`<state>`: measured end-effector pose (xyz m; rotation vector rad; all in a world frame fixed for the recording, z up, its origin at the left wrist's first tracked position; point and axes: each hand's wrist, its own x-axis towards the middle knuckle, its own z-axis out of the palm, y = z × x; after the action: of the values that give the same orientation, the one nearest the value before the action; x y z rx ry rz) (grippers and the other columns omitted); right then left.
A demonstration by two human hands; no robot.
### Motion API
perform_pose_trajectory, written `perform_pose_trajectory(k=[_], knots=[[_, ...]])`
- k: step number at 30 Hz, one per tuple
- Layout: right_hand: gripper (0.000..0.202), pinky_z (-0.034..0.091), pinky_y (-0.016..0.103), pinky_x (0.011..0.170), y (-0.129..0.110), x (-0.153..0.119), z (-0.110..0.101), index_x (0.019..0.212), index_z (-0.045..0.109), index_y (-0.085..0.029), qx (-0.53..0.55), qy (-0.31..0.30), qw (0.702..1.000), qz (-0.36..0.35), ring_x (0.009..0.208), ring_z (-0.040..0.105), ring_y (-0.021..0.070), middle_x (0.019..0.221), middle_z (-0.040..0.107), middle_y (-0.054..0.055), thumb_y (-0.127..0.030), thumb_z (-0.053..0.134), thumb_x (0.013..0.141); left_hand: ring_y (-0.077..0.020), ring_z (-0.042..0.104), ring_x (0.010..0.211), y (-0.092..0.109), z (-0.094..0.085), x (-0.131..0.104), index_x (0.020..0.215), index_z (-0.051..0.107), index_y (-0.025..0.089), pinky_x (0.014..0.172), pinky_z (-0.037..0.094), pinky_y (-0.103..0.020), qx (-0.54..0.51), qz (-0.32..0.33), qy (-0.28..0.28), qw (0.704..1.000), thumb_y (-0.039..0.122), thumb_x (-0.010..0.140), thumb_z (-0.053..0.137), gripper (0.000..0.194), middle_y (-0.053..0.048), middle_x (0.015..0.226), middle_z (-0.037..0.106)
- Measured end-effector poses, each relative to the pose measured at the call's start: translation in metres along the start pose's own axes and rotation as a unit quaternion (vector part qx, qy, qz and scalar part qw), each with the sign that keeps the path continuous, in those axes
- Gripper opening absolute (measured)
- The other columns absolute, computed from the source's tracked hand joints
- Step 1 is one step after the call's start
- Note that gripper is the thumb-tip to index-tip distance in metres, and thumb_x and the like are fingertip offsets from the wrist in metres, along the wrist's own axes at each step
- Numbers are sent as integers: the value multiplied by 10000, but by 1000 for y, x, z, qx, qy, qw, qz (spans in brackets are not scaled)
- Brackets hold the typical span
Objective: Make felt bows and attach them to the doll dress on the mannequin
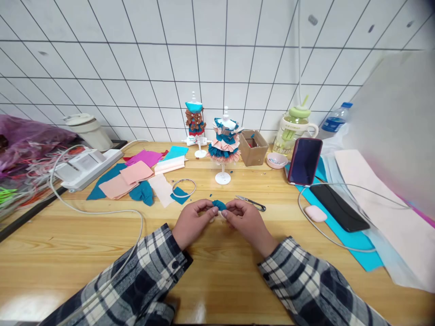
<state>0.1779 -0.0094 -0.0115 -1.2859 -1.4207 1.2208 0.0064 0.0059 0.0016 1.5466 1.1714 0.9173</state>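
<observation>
Between my hands is a small teal piece of crepe paper (219, 205), pinched from both sides near the middle of the table. My left hand (194, 220) holds its left end between thumb and fingers. The other end is in the grip of my right hand (246, 222). Something whitish shows just below the piece, too covered to name. Thread snips (251, 202) lie just beyond my right hand. Past my hands stands a mini dress form (223, 178) wearing a ruffled teal and peach paper dress (224, 145). A white ring (184, 194) rests by a teal scrap (179, 195).
Paper sheets (137, 172) in several colours lie at left, near a power strip (88, 170) and a cable (102, 211). Behind stand a second dressed form (195, 118), a cardboard box (254, 148) and a drink bottle (292, 124). Two phones (306, 160) are at right.
</observation>
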Motion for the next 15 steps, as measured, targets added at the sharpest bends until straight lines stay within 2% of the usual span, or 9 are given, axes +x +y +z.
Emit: perform_pose_trajectory(k=[3,7,9,11,13,15], knots=[[206,488,256,545,1,1,1,809,626,-174,8,3,1000,15,607,576,139,679,628,12,-360,636,722,-166,592,757,-1,0,0,807,651,147,744,456,-270,-15,5,18,1000,381,770,628,237,-32,776,664],[193,474,252,523,2,2,-1,826,624,-180,-7,15,1000,17,571,567,132,663,621,1,-355,620,746,-178,602,822,-2,0,2,882,652,148,782,460,-283,-49,-15,14,999,409,759,642,290,-51,879,677],[155,463,250,538,0,1,-5,827,631,-185,-65,50,996,-28,582,568,131,680,633,3,-327,610,768,-165,597,825,-1,-3,3,923,646,162,763,455,-264,-42,-8,46,998,418,744,665,312,-42,912,670],[112,451,255,586,-4,-2,-10,839,642,-196,-170,97,974,-117,632,573,133,744,655,11,-289,592,801,-131,575,692,0,-6,3,831,644,162,649,441,-229,-41,-18,65,997,462,749,654,311,-18,784,653],[107,435,265,643,-9,-5,-14,870,645,-206,-275,131,930,-206,702,580,141,822,669,18,-263,558,845,-110,531,548,1,-8,2,692,633,143,505,383,-211,-76,-79,7,994,560,786,563,433,-18,627,613],[133,422,274,696,-12,-7,-17,900,641,-210,-346,133,889,-271,773,585,151,864,671,26,-247,514,886,-129,565,547,2,-8,0,692,661,122,437,341,-202,-147,-164,-91,971,649,812,439,584,-64,632,639]])
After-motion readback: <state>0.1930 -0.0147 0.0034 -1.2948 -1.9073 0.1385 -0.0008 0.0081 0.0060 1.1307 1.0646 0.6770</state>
